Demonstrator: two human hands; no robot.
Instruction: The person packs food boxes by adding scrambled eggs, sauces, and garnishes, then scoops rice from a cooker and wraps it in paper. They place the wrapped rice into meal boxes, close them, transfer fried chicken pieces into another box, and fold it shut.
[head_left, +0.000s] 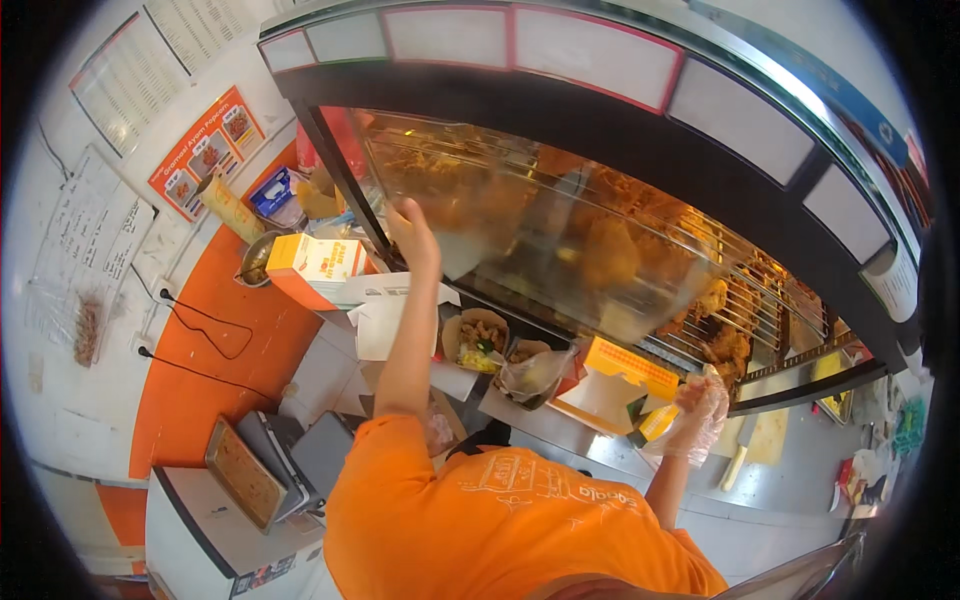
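My left hand (415, 240) is bare and raised at the left end of a lit food warmer cabinet, at the edge of its glass panel (480, 247). The fingers seem to grip that edge; the panel is blurred. My right hand (699, 414) wears a clear plastic glove, its fingers bent, below the cabinet's right part. Whether it holds anything is unclear. Close to it are an open yellow and white cardboard box (600, 397) and pieces of fried chicken (726, 351) on the wire rack (757, 307).
Paper food boxes, one with chicken and vegetables (480, 341), line the counter. A carton (315, 266) and a metal bowl (257, 262) stand left. A knife (739, 457) lies right beside a cutting board (766, 435). A metal tray (246, 472) leans lower left, below power cords (210, 330).
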